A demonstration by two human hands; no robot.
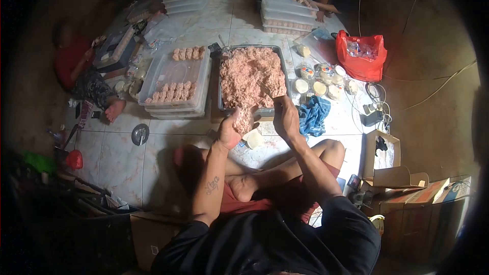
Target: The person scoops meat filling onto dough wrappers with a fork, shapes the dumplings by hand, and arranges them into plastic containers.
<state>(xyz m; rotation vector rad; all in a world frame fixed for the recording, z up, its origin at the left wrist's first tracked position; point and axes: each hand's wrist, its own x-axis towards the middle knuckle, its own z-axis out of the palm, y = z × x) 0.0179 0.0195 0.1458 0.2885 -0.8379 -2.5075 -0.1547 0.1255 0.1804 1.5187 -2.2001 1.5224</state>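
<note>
Seated on the floor, I have a wide tray point(220, 103) in front of me, heaped with pink minced filling point(249, 71). My left hand point(229, 132) is cupped around a lump of the filling point(243, 121) at the tray's near edge. My right hand point(287, 119) is closed on a thin spreading tool point(266, 90), its far end at the filling. Its exact kind is hard to make out. Below my hands lies a pale stack of round wrappers point(253, 139). A blue cloth point(315, 114) is beside my right hand.
Stacked clear boxes point(147, 99) on the left hold rows of filled pieces point(175, 91). More boxes point(288, 18) stand behind. Packs of wrappers point(320, 88), a red bag point(362, 56) and cables point(379, 94) lie right. Another person point(74, 58) sits at left.
</note>
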